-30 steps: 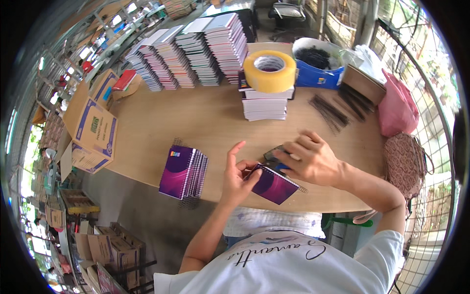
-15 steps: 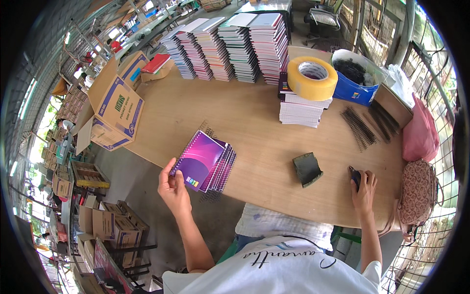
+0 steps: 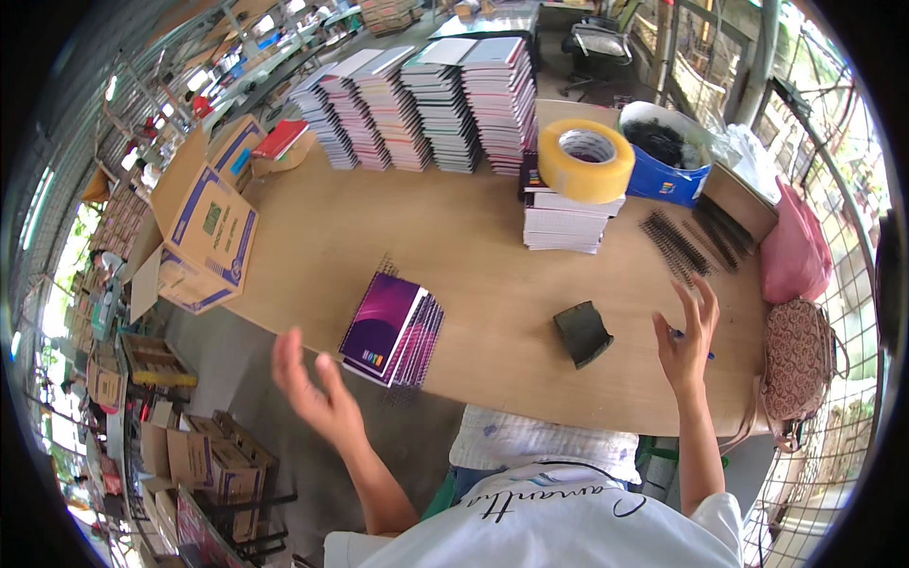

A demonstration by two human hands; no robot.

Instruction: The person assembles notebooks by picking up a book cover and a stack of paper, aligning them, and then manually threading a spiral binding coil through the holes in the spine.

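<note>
From the head view, both hands are seen empty and spread. The left hand (image 3: 312,393) is held off the near edge of the desk (image 3: 454,237), fingers loose, just below-left of the small pile of purple spiral notebooks (image 3: 393,329); nothing is gripped. The right hand (image 3: 686,336) is raised with fingers fanned over the desk's right end, above a blue pen (image 3: 696,343) that is mostly hidden beneath it; contact cannot be made out. Between the hands a dark folded clip-like piece (image 3: 582,333) is lying on the wood.

The notebook pile is judged light and fairly stiff, with glossy covers that may slide on one another; it would best be taken by the long edges, away from the wire binding at its far end.

Further back, tall rows of stacked notebooks (image 3: 426,99) are lined up along the far edge. A yellow roll of tape (image 3: 585,159) is set on a shorter white stack (image 3: 568,218). A blue tub (image 3: 668,156) of black coils is placed right of it, with loose black binding spirals (image 3: 677,248) nearby. An open brown carton with blue-framed labels (image 3: 204,237) is tipped at the desk's left end.
</note>
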